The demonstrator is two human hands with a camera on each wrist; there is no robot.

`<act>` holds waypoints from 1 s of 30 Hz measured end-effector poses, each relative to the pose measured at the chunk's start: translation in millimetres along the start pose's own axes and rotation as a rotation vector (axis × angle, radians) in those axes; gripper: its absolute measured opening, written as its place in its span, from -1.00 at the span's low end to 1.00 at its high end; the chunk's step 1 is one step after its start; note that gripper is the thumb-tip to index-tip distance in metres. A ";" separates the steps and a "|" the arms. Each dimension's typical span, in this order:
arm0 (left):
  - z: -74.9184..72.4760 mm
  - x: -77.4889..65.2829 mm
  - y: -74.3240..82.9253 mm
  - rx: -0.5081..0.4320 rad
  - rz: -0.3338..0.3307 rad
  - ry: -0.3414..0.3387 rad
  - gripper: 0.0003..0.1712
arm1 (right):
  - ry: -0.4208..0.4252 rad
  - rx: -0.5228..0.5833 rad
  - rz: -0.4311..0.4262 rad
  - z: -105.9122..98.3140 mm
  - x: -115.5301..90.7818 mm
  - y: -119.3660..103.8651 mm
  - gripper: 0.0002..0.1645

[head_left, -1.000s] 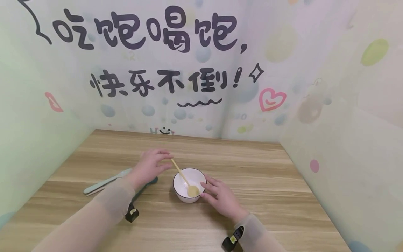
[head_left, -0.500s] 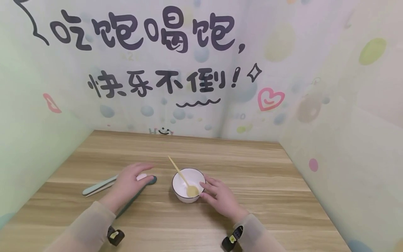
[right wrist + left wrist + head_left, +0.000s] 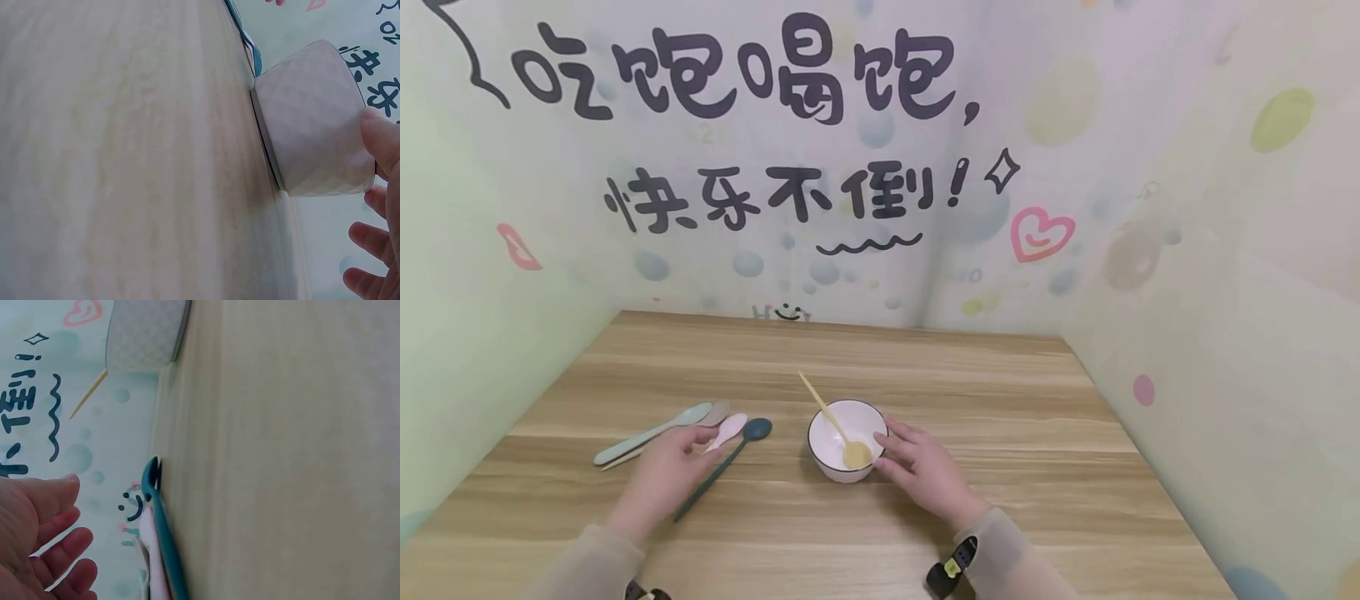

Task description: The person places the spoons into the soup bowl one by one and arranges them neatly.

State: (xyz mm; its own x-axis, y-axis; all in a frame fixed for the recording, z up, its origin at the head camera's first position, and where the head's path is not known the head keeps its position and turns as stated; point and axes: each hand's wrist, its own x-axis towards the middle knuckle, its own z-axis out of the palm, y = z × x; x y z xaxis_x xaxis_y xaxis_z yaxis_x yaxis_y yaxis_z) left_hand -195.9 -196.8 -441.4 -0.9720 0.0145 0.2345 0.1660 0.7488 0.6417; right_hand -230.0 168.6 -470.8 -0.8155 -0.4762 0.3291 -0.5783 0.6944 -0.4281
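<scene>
Left hand (image 3: 658,477), loosely bent and seemingly empty, hovers near a slim pink spoon (image 3: 730,430); right hand (image 3: 931,475) grips a round, white, diamond-textured bowl (image 3: 829,464)

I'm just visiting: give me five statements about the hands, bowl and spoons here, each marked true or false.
1. The yellow spoon rests in the white bowl. True.
2. The bowl is upside down. False: it stands upright.
3. The right hand touches the bowl. True.
4. The dark teal spoon is in the bowl too. False: it lies on the table.
5. The left hand is nearer to the pink spoon than to the bowl. True.
</scene>
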 end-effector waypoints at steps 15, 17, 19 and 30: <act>9.8 -7.2 -17.3 0.296 -0.078 -0.136 -0.67 | -0.003 0.019 0.001 -1.8 1.3 -3.5 -0.46; 9.9 -7.2 -16.2 0.310 -0.082 -0.155 -0.67 | -0.002 0.022 0.001 -1.9 1.2 -3.8 -0.47; 10.1 -7.4 -14.8 0.315 -0.087 -0.170 -0.68 | -0.002 0.019 0.003 -1.6 1.0 -3.6 -0.47; 16.8 -8.3 -10.4 0.263 -0.082 -0.216 -0.83 | -0.001 0.020 0.000 -1.5 0.5 -2.5 -0.46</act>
State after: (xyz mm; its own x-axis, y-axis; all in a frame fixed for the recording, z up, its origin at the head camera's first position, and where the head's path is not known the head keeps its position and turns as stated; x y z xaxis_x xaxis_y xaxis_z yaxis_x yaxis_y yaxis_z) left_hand -192.3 -193.6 -462.3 -0.9977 0.0662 0.0123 0.0650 0.8979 0.4353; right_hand -228.9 167.4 -468.4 -0.8154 -0.4765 0.3288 -0.5788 0.6832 -0.4452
